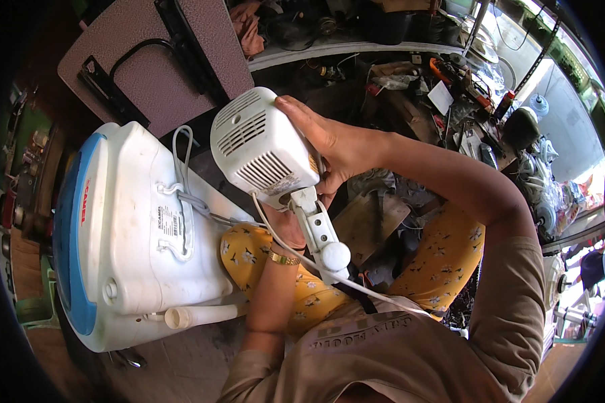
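Observation:
A white fan motor housing [265,144] with slotted vents is held up in front of me, tilted. My right hand [336,144] grips its right side, thumb along the upper edge and fingers curled round behind. My left hand [290,227] holds it from below; its fingers are mostly hidden by the housing. A white hinged neck [318,228] with a round knob hangs from the underside toward my lap. The white power cord [363,289] runs from the housing down across my shirt.
On the left lies a white tub-like appliance [161,228] with a blue rim, a looped grey cord [188,195] and a drain hose [195,316]. A speckled panel [161,60] with black folding legs leans behind it. Tools and loose parts [457,101] clutter the far right.

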Demonstrator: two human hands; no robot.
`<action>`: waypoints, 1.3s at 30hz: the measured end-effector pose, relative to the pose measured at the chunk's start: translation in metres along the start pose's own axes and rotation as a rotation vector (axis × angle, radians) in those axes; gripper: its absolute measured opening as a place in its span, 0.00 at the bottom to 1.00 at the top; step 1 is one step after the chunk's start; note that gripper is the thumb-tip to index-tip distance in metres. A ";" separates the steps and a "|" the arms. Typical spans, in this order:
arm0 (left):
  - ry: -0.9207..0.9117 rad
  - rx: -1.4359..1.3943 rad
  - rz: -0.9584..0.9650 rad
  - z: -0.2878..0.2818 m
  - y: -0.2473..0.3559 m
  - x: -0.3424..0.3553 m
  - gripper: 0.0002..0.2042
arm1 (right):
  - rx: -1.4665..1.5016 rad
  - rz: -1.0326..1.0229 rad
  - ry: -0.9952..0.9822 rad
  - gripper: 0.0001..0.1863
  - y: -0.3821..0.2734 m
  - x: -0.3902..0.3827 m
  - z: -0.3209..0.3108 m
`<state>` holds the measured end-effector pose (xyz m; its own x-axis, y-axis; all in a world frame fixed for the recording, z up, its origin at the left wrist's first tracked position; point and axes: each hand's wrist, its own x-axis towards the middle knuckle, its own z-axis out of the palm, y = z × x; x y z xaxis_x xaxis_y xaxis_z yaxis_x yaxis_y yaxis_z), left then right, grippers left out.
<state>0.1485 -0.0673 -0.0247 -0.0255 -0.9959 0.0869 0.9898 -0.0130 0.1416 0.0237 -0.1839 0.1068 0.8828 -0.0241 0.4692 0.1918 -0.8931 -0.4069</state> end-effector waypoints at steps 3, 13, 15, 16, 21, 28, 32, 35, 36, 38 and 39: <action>-0.023 -0.007 -0.020 0.001 0.000 -0.001 0.38 | 0.065 0.050 0.002 0.80 0.002 -0.006 0.002; -0.046 -0.067 -0.094 0.003 -0.007 -0.005 0.39 | 0.100 0.210 0.002 0.76 -0.010 -0.014 0.000; -0.080 -0.085 -0.093 0.006 -0.010 -0.008 0.38 | 0.077 0.184 0.036 0.74 -0.007 -0.014 0.003; -0.097 -0.094 -0.092 0.006 -0.010 -0.009 0.38 | 0.075 0.158 0.061 0.73 -0.006 -0.014 0.004; -0.090 -0.232 -0.163 0.002 -0.002 -0.002 0.40 | 0.123 0.201 0.058 0.70 -0.008 -0.015 0.004; -0.238 0.011 -0.076 -0.022 -0.006 0.005 0.43 | -0.011 0.185 0.187 0.70 0.003 -0.022 0.019; -0.218 -0.115 -0.128 -0.010 0.003 0.002 0.34 | 0.296 0.544 0.165 0.60 -0.007 -0.045 0.028; -0.221 -0.003 -0.062 -0.026 0.004 -0.001 0.27 | 0.310 0.635 0.212 0.48 0.000 -0.070 0.057; -0.102 0.116 -0.035 -0.032 0.005 -0.006 0.25 | 0.544 0.656 0.292 0.39 0.001 -0.077 0.069; -0.163 -0.121 -0.076 -0.079 0.005 -0.005 0.25 | 0.890 0.548 0.445 0.37 0.004 -0.088 0.083; -0.239 0.027 0.044 -0.074 -0.005 -0.002 0.25 | 0.865 0.516 0.492 0.30 0.004 -0.095 0.084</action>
<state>0.1537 -0.0715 -0.0983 -0.0182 -0.9459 0.3241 0.9868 0.0353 0.1582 -0.0231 -0.1469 -0.0052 0.7141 -0.6470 0.2675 0.2541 -0.1165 -0.9601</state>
